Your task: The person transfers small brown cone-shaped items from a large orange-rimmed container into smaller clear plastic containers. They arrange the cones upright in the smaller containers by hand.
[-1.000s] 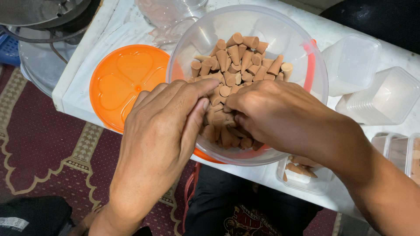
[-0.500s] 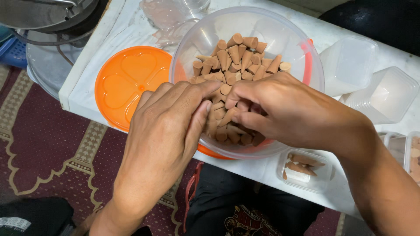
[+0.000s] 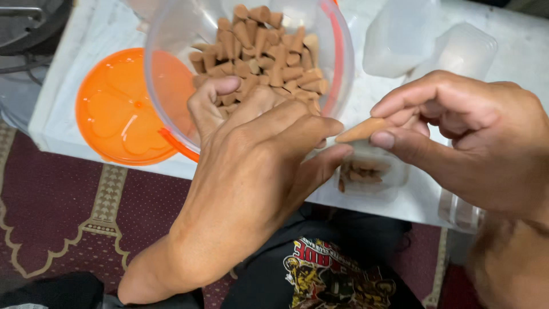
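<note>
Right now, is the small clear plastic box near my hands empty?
Not empty: the small clear plastic box holds a few brown cones, visible through its wall.

Right hand [image 3: 474,134] is pinching a brown cone [image 3: 363,130] between thumb and fingers, over a small clear box [image 3: 372,177] that is holding a few cones. Left hand [image 3: 257,166] is resting at the rim of the clear bowl [image 3: 171,34] of cones, its fingers curled. Orange lid [image 3: 123,109] is lying beside the bowl on the white table [image 3: 63,131].
</note>
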